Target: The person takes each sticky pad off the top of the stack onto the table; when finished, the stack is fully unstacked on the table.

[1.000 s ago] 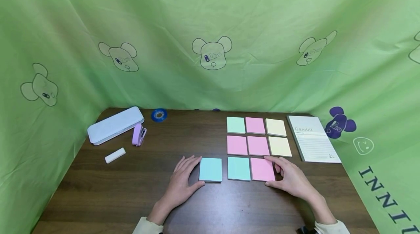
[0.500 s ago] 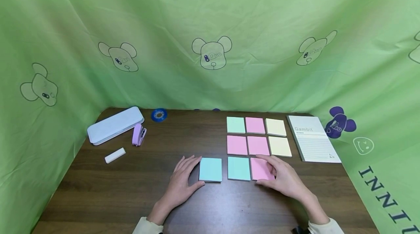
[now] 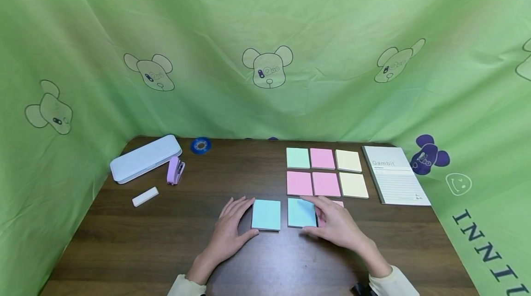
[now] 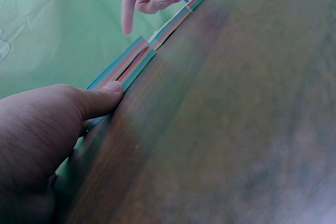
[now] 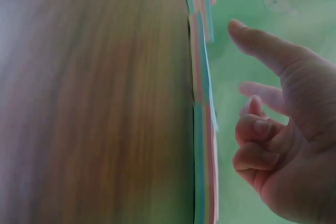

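My left hand (image 3: 228, 231) holds the left edge of a light blue sticky note pad (image 3: 266, 215), thumb at the near corner and index finger at the far one. In the left wrist view the thumb (image 4: 110, 90) presses the pad's striped edge, where two layers seem stacked. My right hand (image 3: 338, 222) hovers over a pink sticky note pad (image 3: 321, 222), mostly hiding it. Its thumb and index finger reach to the right side of a second blue sticky note pad (image 3: 300, 213). The right wrist view shows a gap between the hand and the pads.
Behind are two rows of sticky note pads, green (image 3: 297, 158), pink (image 3: 299, 183) and cream (image 3: 353, 185). A notebook (image 3: 396, 176) lies at the right. At the left are a pencil case (image 3: 146, 158), purple stapler (image 3: 176, 170), eraser (image 3: 145, 196) and blue tape roll (image 3: 201, 145).
My right hand has moved left from the pink sticky note pad to over the second blue one, with nothing in its fingers. My left hand has stayed still.
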The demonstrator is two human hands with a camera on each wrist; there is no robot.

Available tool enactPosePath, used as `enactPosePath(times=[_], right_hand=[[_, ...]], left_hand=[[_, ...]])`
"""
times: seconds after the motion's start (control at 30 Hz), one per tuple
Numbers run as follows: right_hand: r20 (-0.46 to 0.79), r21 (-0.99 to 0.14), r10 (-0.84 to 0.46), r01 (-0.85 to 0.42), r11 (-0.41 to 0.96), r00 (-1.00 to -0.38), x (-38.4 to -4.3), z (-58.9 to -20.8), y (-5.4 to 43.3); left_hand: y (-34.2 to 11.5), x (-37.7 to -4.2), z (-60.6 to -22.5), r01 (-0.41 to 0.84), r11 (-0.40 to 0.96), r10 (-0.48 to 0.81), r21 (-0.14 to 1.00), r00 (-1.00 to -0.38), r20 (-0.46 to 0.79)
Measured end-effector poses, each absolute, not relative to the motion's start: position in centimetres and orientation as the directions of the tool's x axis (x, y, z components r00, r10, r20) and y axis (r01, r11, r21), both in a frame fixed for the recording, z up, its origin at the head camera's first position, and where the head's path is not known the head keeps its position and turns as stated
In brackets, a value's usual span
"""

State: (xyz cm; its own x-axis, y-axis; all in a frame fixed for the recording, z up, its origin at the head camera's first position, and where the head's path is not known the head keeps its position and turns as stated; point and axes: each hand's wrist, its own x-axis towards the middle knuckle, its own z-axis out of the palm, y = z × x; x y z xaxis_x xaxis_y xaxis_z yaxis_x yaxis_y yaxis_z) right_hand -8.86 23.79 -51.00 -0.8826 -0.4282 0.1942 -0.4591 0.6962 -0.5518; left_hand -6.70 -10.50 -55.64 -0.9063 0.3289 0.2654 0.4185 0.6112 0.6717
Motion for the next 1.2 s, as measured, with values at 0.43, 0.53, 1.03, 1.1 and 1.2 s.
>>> enactPosePath(times=[0.43,0.53,1.03,1.1,1.2], right_hand=[[0.156,-0.519,-0.447,-0.458,0.721,-0.881,-9.0,-50.7,19.1],[0.149,-0.502,-0.476,-0.481,0.719,-0.867,-9.3,-50.8,18.2],[0.042,-0.385,-0.477,-0.455,0.803,-0.878,-10.0,-51.0,14.8],[0.051,-0.392,-0.472,-0.452,0.801,-0.880,-10.0,-51.0,14.7],[0.062,-0.406,-0.464,-0.447,0.797,-0.884,-10.0,-51.0,14.7]], left_hand=[[-10.4,-6.7,-55.4,0.389,0.627,0.319,0.675,-0.918,0.234],[-10.5,-6.7,-55.3,0.374,0.627,0.321,0.683,-0.923,0.210],[-10.5,-6.8,-55.4,0.394,0.625,0.329,0.674,-0.916,0.230],[-10.5,-6.8,-55.3,0.384,0.629,0.327,0.676,-0.919,0.219],[-10.4,-6.7,-55.1,0.366,0.637,0.322,0.678,-0.926,0.197]])
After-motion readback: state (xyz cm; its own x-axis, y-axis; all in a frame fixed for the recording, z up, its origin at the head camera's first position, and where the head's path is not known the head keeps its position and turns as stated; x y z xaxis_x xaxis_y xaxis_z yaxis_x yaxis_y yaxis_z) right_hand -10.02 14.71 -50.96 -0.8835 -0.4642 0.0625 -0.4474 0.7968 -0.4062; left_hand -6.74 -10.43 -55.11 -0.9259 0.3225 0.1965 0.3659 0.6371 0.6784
